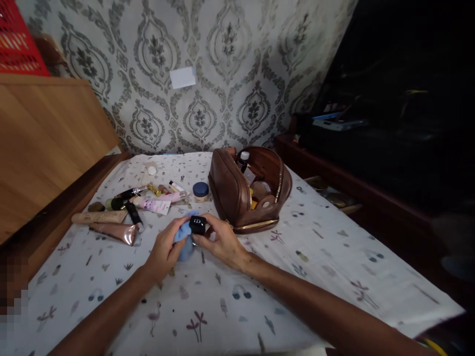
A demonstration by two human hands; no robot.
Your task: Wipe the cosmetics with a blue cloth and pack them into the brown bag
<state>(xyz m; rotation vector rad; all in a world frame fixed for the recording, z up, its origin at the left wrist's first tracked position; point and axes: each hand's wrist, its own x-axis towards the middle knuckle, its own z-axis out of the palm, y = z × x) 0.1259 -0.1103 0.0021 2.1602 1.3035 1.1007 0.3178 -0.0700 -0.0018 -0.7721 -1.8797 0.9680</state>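
Black container: one black container is held up between the two hands, square top facing the head camera; lower part is hidden by fingers, so long axis can't be told.
Right hand: the right hand is closed in a pinch, thumb and fingers on the container's right side.
Left hand: the left hand is closed on the blue cloth, which is pressed to the container's left side.
Brown bag: the brown bag is set beyond the hands, to the right, unzipped; right hand is the nearer one.
Bag contents: one white-capped bottle and one round compact can be made out; rest is too dim to count.
Jar: one blue-lidded jar is stood just left of the bag, beyond the hands.
Loose pile: left hand is nearer. One copper tube, one beige tube, one pink-and-white tube can be picked out; smaller pieces overlap, no sure count.
Count: hands two, containers in hand one, cloths one, bags one.
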